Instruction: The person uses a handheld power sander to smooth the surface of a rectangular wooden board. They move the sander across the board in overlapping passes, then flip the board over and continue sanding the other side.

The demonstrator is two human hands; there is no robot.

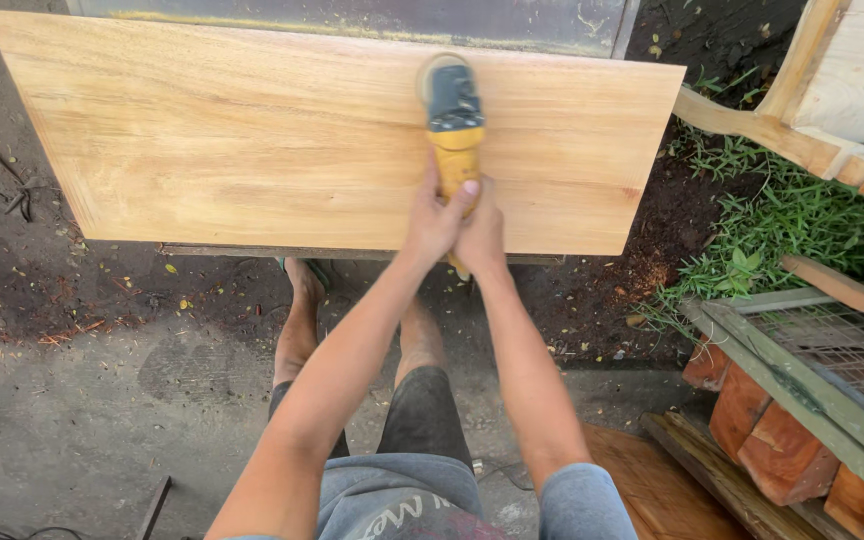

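Note:
A wide pale wooden board [252, 140] lies flat in front of me, raised off the ground. A yellow and dark angle grinder [452, 110] rests on it near the far edge, its round sanding disc pressed to the wood. My left hand [434, 218] and my right hand [480, 232] are both wrapped around the grinder's yellow handle, close together, with my arms stretched forward. My bare legs and feet show below the board's near edge.
Carved pale wooden furniture parts [832, 90] stand at the upper right above grass [782, 220]. A green metal frame with wire mesh [832, 370] rests on reddish wood blocks [772, 440] at the lower right. Dirt and concrete ground [82, 380] lies left.

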